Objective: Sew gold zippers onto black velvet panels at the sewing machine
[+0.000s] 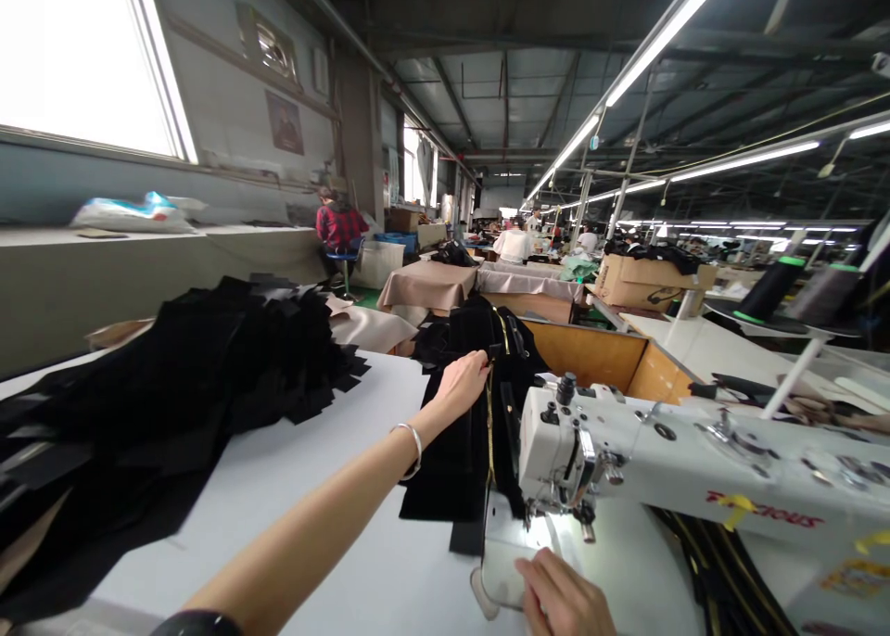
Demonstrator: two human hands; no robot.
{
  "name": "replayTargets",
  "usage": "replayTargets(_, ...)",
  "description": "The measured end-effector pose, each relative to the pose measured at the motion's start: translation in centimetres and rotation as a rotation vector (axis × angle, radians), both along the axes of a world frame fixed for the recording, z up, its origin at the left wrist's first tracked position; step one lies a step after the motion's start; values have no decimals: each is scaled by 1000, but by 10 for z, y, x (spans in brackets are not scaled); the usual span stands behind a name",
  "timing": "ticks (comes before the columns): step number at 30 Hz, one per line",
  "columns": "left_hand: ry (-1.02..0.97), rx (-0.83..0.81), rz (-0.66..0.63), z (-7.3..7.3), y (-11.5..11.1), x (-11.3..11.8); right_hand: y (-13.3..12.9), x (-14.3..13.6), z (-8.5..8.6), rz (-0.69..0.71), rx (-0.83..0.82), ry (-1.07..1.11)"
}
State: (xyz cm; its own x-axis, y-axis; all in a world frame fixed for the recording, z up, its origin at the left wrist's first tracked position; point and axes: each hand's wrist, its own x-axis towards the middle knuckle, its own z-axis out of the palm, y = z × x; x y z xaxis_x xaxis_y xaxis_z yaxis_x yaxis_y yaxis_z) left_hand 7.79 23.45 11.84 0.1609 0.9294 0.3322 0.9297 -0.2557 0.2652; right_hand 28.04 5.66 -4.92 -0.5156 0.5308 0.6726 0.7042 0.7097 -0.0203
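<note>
Red capital letters run along the arm of the white sewing machine [688, 464]; through the head camera I can read the ending "CIOUS", while a strip of yellow tape [737, 509] partly covers the word and its start is unclear to me. A yellow label [858, 578] farther along the machine carries print too small for me to read. Marks on the cardboard box [636, 288] are likewise illegible to me.

The left hand [461, 383] pinches black fabric [449, 474] and the right hand [566, 599] curls near the white sewing machine [685, 474].
</note>
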Motion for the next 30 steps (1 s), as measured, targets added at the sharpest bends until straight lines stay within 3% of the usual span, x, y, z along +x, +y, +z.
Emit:
replayTargets(4,31,-68,37,-5,-4,-4,3,-20,13,116,8,-89)
replayTargets(8,49,-157,116,-22,-22,-28,1,-36,12,104,-46,-47)
replayTargets(12,21,-218,213,-52,-61,-69,-7,-39,2,77,-231,211)
replayTargets(14,-11,-226,256,-68,-85,-90,-11,-40,0,0,-298,322)
replayTargets(18,-105,-216,321,-93,-127,-126,-15,-52,9,-176,-395,334)
replayTargets(22,-187,-135,404,-109,-163,-141,-15,-68,16,-168,-532,284)
replayTargets(24,-204,3,434,-115,-180,-136,-17,-74,15,-138,-577,271)
replayTargets(25,-195,99,395,-117,-187,-130,-18,-76,14,-126,-590,272)
replayTargets(27,-147,250,169,-120,-200,-114,-21,-79,11,-97,-601,283)
replayTargets(30,-88,150,-291,-119,-210,-88,-25,-80,10,-47,-568,332)
